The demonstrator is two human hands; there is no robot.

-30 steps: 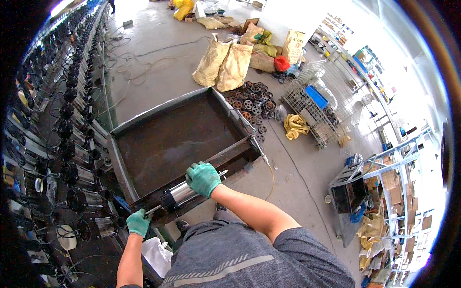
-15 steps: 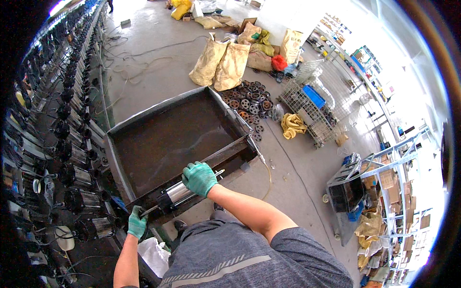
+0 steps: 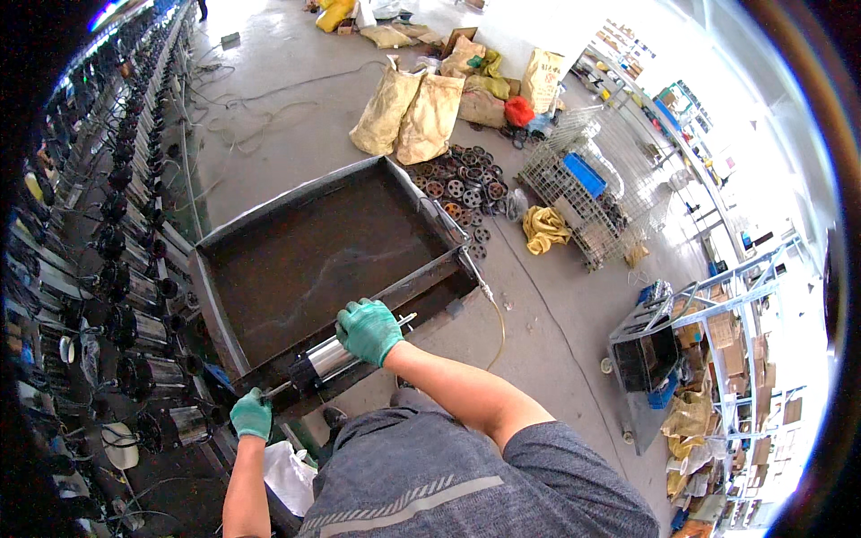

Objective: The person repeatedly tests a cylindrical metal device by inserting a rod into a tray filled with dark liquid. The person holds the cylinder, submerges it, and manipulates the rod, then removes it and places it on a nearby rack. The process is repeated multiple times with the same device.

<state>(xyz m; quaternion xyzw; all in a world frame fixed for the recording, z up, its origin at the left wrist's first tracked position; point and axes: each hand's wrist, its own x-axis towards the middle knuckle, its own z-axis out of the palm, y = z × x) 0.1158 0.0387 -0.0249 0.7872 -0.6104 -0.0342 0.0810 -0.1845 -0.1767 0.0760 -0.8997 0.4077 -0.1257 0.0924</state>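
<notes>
A silver metal cylinder with a black end section, looking like a pump or motor body, lies slantwise at the near edge of a large tank of dark liquid. My right hand, in a green glove, curls over its upper right end. A thin rod sticks out past that hand. From the black end a narrow shaft runs to the lower left, where my left hand, also in a green glove, is closed around its tip. The left fingertips are partly hidden.
Rows of similar cylinders line the left side. Beyond the tank lie a pile of pulley-like wheels and tan sacks. A wire cage and a cart stand right. A hose hangs off the tank.
My left hand has shifted slightly up and left at the shaft's tip, its fingers turned more toward the shaft. The right hand keeps its grip on the cylinder, nearly still.
</notes>
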